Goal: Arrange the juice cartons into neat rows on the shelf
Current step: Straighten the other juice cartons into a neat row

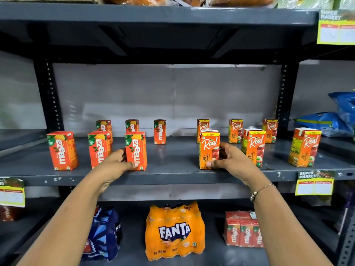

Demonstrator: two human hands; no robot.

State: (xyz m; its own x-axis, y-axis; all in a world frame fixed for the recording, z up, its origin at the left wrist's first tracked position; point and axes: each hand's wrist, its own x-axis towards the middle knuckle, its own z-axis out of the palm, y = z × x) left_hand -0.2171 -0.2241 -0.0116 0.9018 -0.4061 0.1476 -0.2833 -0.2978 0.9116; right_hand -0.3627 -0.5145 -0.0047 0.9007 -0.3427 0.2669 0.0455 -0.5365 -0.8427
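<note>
Small orange juice cartons stand upright in two rows on the grey shelf [172,175]. Maaza cartons fill the left half, three at the front and three at the back. Real apple cartons fill the right half, also three front and three back. My left hand [117,160] grips the front Maaza carton [136,150] nearest the middle, thumb across its lower front. My right hand [230,158] holds the front Real carton [209,148] nearest the middle from its right side. A gap separates these two cartons.
On the shelf below lie a Fanta multipack [173,231], a dark blue bottle pack [103,235] and a wrapped Maaza pack [243,231]. Blue packets [330,120] sit on the neighbouring shelf at right. Price tags [315,182] hang from the shelf edges.
</note>
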